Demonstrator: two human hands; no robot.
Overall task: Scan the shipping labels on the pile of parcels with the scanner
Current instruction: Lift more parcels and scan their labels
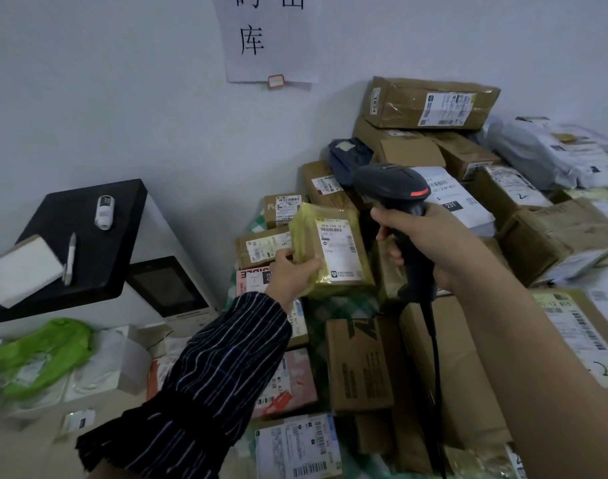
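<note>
Here's the left hand (288, 271), dark striped sleeve (209, 375) down to the wrist, gripping a small cardboard parcel wrapped in yellowish tape (306, 236). Its fingers are curled round the parcel's left edge and the thumb lies across the lower front corner, a firm clench. The parcel is held up above the heap, tilted, its white shipping label (337, 250) facing the camera with barcodes showing.

Right beside it is the right hand (430, 243), wrapped tight round the grip of a black pistol-shaped handheld scanner (392, 184), fingertips (390, 252) folded over the front of the handle. Whether one presses the trigger, can't tell. The scanner head sits just above and right of the label, and a black cable (434, 357) drops from the handle's base over the boxes.

Underneath and behind, the pile of brown cardboard boxes and grey plastic mailers (430, 102) stacks up against the pale wall (123, 115), many with white labels showing.

Off left, a white cabinet with a black top (98, 267) carries a white pen (70, 259), a white paper pad (22, 269) and a small white bottle (104, 212) on its side. A green plastic bag (47, 350) lies below.
</note>
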